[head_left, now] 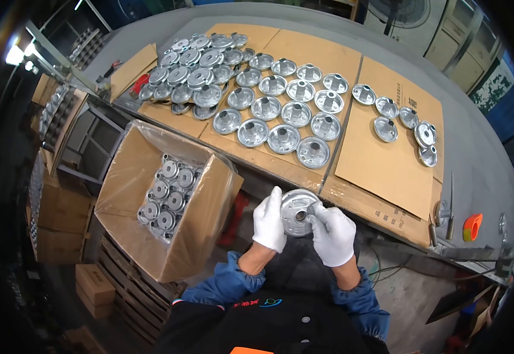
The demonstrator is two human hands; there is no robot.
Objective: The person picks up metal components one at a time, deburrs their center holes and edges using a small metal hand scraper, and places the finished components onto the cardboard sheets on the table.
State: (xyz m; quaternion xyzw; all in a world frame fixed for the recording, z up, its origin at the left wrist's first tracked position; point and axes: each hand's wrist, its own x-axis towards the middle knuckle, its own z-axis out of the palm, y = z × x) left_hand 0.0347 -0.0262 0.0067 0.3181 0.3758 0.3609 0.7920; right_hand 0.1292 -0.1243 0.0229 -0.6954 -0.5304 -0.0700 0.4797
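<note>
A round silver cast-metal part (293, 206) with a hole at its centre is held up in front of my body, its ribbed face toward me. My left hand (269, 223), in a white glove, grips its left edge, thumb up along the rim. On the other side, my gloved right hand (332, 232) closes round the right edge, fingers bent over the face near the hole. Beyond my hands, rows of similar cast-metal parts (283, 138) lie on cardboard on the table.
Stacked parts (201, 78) fill the table's left end. A plastic-lined carton (192, 251) holding several parts stands on my left by a wooden pallet (130, 289). Several parts lie on the right cardboard (357, 159). An orange tape roll (473, 227) and a tool (451, 221) sit at the right edge.
</note>
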